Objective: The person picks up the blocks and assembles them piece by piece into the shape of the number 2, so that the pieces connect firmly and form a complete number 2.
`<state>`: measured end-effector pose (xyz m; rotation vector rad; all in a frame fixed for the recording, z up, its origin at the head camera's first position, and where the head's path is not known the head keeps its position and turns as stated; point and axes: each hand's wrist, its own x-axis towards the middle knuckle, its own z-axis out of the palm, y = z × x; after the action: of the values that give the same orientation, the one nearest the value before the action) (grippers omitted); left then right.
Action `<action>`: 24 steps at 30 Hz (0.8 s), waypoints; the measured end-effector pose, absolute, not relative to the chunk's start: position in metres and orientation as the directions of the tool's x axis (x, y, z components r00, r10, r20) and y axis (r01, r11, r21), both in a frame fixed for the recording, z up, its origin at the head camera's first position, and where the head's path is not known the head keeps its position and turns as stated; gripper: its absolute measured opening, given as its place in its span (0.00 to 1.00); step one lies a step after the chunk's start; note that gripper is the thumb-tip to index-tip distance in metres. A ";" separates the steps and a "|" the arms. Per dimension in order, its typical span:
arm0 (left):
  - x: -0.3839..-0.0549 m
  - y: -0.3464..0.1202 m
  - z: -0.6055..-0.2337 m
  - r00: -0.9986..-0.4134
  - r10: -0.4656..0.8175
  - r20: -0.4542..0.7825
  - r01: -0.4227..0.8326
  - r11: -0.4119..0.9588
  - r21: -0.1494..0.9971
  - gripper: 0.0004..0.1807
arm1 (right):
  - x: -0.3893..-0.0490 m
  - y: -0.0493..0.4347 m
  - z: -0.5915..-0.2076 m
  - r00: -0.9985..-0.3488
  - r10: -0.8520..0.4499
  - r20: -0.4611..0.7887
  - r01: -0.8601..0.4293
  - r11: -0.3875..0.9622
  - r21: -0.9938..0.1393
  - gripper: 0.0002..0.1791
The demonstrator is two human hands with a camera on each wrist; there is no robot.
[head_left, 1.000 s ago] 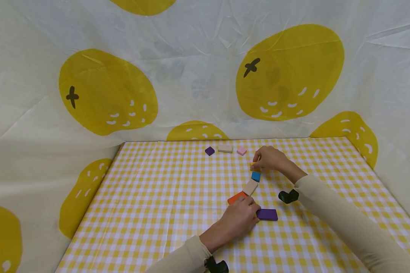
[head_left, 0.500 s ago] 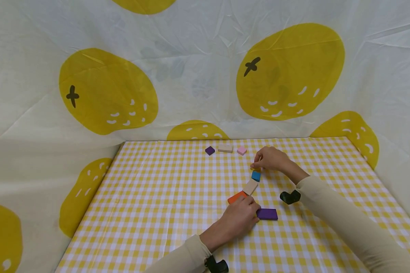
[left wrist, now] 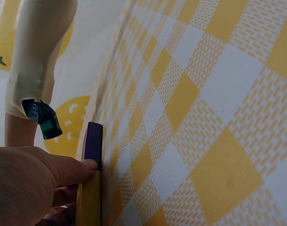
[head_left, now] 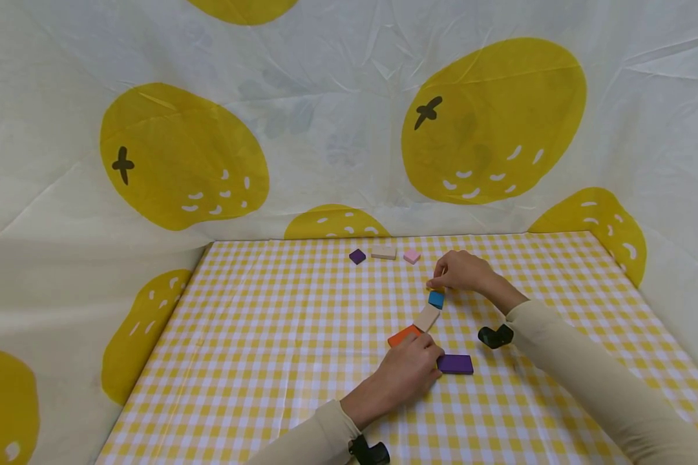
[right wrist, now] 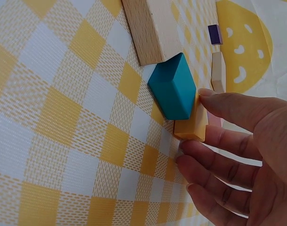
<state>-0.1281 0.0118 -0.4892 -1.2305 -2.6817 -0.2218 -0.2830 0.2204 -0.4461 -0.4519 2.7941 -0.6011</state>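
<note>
My left hand (head_left: 404, 368) grips a yellow block (left wrist: 89, 200), thumb on its side where it meets the end of a purple block (head_left: 455, 364). In the head view that yellow block is hidden under the hand. Beyond the fingers an orange block (head_left: 403, 336), a plain wooden block (head_left: 426, 318) and a blue block (head_left: 436, 299) form a bent line. At its far end my right hand (head_left: 462, 270) pinches a small orange-yellow block (right wrist: 190, 126) between thumb and fingers, right against the blue block in the right wrist view.
Near the table's back edge lie a small purple block (head_left: 357, 256), a plain wooden block (head_left: 384, 252) and a pink block (head_left: 412, 256). A yellow checked cloth (head_left: 267, 336) covers the table. Behind it hangs a fruit-print sheet (head_left: 337, 129).
My right hand has shifted very slightly, bringing the orange-yellow block a little closer to the blue one. The left hand and the other blocks have stayed in place.
</note>
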 end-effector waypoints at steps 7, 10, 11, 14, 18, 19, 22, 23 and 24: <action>-0.128 0.011 -0.488 -0.638 0.735 0.231 0.762 0.645 0.056 0.14 | -0.283 0.221 -0.446 -0.918 -0.358 -0.169 -0.259 0.866 -0.427 0.14; -0.128 0.011 -0.489 -0.635 0.735 0.237 0.764 0.643 0.054 0.14 | -0.283 0.222 -0.447 -0.919 -0.355 -0.172 -0.254 0.866 -0.431 0.14; -0.128 0.011 -0.489 -0.634 0.736 0.238 0.765 0.642 0.052 0.14 | -0.283 0.222 -0.447 -0.919 -0.354 -0.173 -0.252 0.865 -0.433 0.14; -0.128 0.012 -0.489 -0.632 0.736 0.243 0.766 0.641 0.052 0.13 | -0.283 0.222 -0.448 -0.920 -0.353 -0.171 -0.250 0.864 -0.438 0.14; -0.127 0.012 -0.488 -0.633 0.736 0.241 0.766 0.640 0.056 0.13 | -0.283 0.222 -0.448 -0.920 -0.355 -0.168 -0.253 0.862 -0.440 0.14; -0.127 0.012 -0.488 -0.633 0.736 0.240 0.766 0.641 0.056 0.13 | -0.283 0.222 -0.448 -0.919 -0.357 -0.167 -0.255 0.861 -0.440 0.14; -0.127 0.011 -0.488 -0.633 0.737 0.238 0.766 0.640 0.055 0.13 | -0.282 0.221 -0.446 -0.921 -0.350 -0.171 -0.247 0.863 -0.440 0.15; -0.127 0.011 -0.488 -0.632 0.737 0.239 0.766 0.640 0.053 0.13 | -0.282 0.221 -0.446 -0.920 -0.351 -0.171 -0.248 0.863 -0.439 0.15; -0.127 0.011 -0.488 -0.631 0.738 0.240 0.767 0.639 0.051 0.13 | -0.282 0.221 -0.445 -0.920 -0.351 -0.173 -0.247 0.864 -0.439 0.15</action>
<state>-0.1272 0.0111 -0.4883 -1.2368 -2.6618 -0.2195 -0.2815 0.2210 -0.4453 -0.4548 2.7910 -0.6090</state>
